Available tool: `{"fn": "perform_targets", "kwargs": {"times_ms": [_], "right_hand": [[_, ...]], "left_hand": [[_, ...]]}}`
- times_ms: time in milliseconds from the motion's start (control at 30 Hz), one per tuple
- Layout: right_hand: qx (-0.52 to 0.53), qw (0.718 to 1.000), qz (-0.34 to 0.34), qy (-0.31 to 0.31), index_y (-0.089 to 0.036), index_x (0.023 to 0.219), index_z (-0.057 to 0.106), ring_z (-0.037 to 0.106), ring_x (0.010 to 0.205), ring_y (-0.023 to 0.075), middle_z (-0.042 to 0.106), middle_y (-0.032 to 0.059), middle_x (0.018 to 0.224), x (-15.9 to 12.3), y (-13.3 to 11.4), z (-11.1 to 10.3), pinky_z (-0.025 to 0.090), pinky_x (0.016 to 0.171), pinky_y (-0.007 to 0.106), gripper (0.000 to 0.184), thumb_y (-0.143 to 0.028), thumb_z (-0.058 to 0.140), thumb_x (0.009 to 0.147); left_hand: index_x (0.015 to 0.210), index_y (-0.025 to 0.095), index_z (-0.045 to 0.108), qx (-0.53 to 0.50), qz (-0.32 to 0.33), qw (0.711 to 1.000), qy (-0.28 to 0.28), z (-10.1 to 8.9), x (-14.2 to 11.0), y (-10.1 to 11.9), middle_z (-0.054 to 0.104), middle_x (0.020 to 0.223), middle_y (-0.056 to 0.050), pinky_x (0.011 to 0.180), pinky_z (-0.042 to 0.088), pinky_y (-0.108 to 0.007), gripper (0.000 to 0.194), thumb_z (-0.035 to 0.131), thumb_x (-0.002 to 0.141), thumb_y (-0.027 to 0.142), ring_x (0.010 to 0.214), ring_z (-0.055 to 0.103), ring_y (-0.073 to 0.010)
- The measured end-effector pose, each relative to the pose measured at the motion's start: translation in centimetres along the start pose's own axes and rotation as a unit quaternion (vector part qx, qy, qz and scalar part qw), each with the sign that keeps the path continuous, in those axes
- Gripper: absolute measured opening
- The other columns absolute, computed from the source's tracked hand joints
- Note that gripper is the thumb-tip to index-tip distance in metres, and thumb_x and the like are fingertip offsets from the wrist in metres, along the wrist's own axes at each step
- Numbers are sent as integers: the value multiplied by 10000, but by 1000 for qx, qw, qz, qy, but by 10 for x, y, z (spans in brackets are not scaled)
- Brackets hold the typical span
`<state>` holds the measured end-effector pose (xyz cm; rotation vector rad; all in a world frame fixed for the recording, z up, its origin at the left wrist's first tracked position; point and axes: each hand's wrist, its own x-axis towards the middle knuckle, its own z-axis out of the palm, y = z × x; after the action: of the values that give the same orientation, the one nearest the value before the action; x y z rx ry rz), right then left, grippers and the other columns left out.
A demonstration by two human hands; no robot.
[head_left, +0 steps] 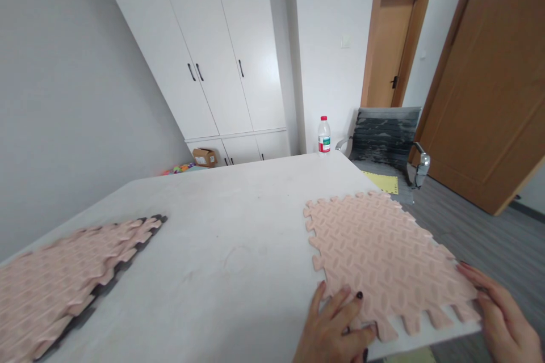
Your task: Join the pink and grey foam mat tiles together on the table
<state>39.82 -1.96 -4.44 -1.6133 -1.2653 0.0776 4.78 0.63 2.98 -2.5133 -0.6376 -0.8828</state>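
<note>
A pink foam puzzle mat tile (374, 249) with toothed edges lies flat at the right side of the white table (221, 221), its right corner over the table's edge. My left hand (334, 326) lies on the tile's near left corner with fingers spread flat. My right hand (502, 317) touches the tile's near right corner, fingers stretched along its edge. Neither hand grips anything.
A stack of pink and dark grey foam tiles (63, 278) lies at the table's left. A water bottle (324, 135) stands at the far edge. A grey office chair (387, 147) with a yellow sheet (383, 181) stands behind, near wooden doors and a white cupboard (213, 57).
</note>
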Motion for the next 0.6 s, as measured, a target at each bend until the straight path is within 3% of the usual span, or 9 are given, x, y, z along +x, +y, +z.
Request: {"fn": "perform_targets", "kwargs": {"times_ms": [133,333,467,533,600], "right_hand": [[6,1000,26,-14,-211,1141,567,487,1188,268,555,68,1253,2,-5,-2,272,1108,436,410,-453,418,846],[16,995,91,-30,-243,1149,578,510,1162,283,570,66,1246,4,-4,-6,290,1087,479,440,-501,445,818],[19,996,88,-19,-305,1139,581,506,1177,280,566,42,1254,2,2,-4,279,1099,432,404,-496,462,803],[16,996,87,-16,-355,1121,583,510,1176,271,573,13,1244,1,2,-4,276,1101,392,368,-493,469,800],[20,996,81,-16,-375,1112,586,506,1183,273,578,6,1237,1,1,-4,279,1097,376,357,-491,476,793]], "left_hand": [[908,341,672,-23,-8,996,88,6,-4,4,676,1081,83,1081,332,-278,217,463,895,395,1105,572,-92],[907,316,680,-45,3,997,55,7,-7,13,693,1028,115,1072,347,-217,156,527,882,295,1096,574,-43],[799,296,674,-75,-25,986,146,6,-3,19,708,930,117,1048,367,-187,159,538,874,330,1012,613,-34],[835,275,664,-101,-13,989,108,-8,0,14,710,937,89,993,411,-155,134,541,873,311,983,620,-28],[937,239,648,-111,-6,994,14,-35,-4,-1,710,977,30,932,456,-143,149,510,884,260,981,624,-42]]}}
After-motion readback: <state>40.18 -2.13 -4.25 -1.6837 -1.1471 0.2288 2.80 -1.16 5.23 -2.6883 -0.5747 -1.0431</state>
